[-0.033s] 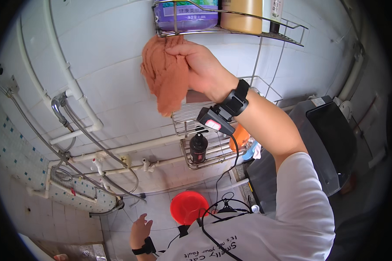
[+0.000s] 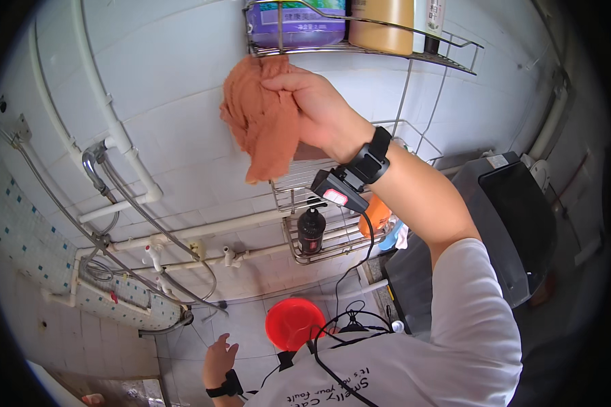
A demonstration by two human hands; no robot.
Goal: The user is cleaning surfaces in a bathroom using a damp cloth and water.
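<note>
My right hand (image 2: pixel 319 108) is raised high and closed on a crumpled orange-brown cloth (image 2: pixel 258 122). The thumb lies over the cloth, and its loose end hangs down in front of the tiled wall (image 2: pixel 176 115). The cloth's top reaches the underside of an upper wire shelf (image 2: pixel 387 51); whether it touches the shelf I cannot tell. Low on the left, my left hand (image 2: pixel 220 358) hangs with its fingers apart and nothing in it, beside a red bucket (image 2: pixel 295 322) on the floor.
Overhead stand a purple bottle (image 2: pixel 299 27) and a tan bottle (image 2: pixel 381 27). Lower wire racks hold a black pump bottle (image 2: pixel 311 230) and an orange bottle (image 2: pixel 375 220). Pipes and a tap (image 2: pixel 153 256) line the wall at left. A grey appliance (image 2: pixel 485 230) stands at right.
The wall and shelves sit very slightly further right in the picture. The hanging end of the cloth has shifted a little; my right hand still grips it.
</note>
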